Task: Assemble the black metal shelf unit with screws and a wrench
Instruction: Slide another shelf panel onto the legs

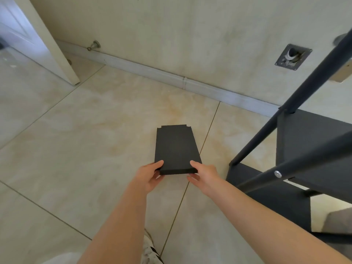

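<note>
Shelf panel (176,147): we grip its near short edge, left hand (150,173) and right hand (204,173) at corners; long axis runs away; frame (297,141) stands right.

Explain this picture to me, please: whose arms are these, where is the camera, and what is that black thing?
There is no machine here: these are a person's two bare arms. The single picture comes from a wide-angle camera worn on the person's head. It looks forward and down, so the arms reach in from the bottom. The left hand and the right hand each grip a near corner of a flat black panel, thumbs on top, above the tiled floor. To the right stands the partly built black shelf frame, with a silver screw in one bar. A shoe shows at the bottom edge. No wrench is in view.
</note>
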Demonstrator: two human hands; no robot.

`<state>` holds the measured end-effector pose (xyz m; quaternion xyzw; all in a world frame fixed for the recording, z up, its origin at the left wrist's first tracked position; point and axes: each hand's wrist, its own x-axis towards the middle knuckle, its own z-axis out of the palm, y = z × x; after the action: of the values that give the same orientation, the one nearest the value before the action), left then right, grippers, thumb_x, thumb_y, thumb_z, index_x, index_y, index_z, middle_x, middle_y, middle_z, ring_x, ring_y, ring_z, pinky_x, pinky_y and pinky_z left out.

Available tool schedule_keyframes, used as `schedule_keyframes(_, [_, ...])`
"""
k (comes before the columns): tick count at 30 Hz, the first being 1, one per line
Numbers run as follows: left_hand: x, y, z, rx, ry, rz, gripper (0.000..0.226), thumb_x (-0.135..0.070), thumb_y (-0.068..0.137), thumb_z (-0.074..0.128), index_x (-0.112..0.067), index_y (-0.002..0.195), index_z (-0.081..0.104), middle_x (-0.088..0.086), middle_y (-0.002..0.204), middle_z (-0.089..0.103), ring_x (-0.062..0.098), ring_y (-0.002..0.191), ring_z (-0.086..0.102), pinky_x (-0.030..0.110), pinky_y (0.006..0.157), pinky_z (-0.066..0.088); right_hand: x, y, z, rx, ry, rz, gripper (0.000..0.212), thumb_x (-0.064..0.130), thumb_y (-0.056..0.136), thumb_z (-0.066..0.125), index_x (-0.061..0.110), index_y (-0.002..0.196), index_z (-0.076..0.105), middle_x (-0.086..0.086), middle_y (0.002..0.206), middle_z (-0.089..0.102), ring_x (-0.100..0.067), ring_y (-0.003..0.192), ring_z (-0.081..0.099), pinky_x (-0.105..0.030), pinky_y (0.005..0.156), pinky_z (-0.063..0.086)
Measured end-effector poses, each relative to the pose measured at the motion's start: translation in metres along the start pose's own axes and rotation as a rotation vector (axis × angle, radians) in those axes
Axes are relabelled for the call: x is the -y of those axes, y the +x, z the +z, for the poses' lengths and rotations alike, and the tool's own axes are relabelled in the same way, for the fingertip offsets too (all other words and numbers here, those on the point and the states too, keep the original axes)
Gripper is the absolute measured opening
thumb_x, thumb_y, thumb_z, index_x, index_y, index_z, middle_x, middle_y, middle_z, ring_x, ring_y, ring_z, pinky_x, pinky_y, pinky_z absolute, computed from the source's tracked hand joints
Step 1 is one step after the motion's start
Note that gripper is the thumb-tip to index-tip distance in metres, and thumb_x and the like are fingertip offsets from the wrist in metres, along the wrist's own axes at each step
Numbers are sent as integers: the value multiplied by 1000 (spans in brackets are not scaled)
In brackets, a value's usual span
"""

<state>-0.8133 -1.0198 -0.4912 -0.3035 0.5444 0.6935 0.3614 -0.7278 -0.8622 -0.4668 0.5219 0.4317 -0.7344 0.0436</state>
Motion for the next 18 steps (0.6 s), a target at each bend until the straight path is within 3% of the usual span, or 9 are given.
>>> schedule_keyframes(6, [-11, -51, -1, 65, -104, -44, 20, -5, 88, 72, 0, 105, 62, 12, 98, 68, 19, 85, 63, 35, 76, 57, 17, -53, -3, 84, 53, -43, 32, 3, 91, 67, -1, 119, 54, -15, 109, 62, -29, 94, 67, -44, 84, 59])
schedule_keyframes(11, [-26, -104, -2, 119, -105, 12, 19, 0, 86, 72, 1, 103, 63, 14, 104, 69, 24, 93, 67, 37, 77, 57, 38, -108, -1, 150, 143, -124, 38, -11, 91, 58, 0, 123, 44, -20, 120, 57, -39, 103, 64, -56, 81, 57])
schedule_keyframes(15, [-55, -152, -9, 157, 62, 20, 23, 3, 81, 75, 1, 101, 65, 15, 107, 69, 28, 91, 68, 38, 70, 57, 59, -157, -6, 221, 104, -230, 37, -14, 90, 56, 12, 112, 41, -9, 111, 52, -36, 102, 62, -57, 82, 55])
schedule_keyframes(18, [-74, -188, -19, 213, 277, 80, 33, -4, 80, 79, 1, 110, 67, 13, 106, 73, 29, 86, 74, 42, 78, 58, 74, -197, -14, 249, 16, -312, 42, -12, 92, 56, 18, 117, 42, -8, 113, 54, -33, 96, 65, -52, 76, 58])
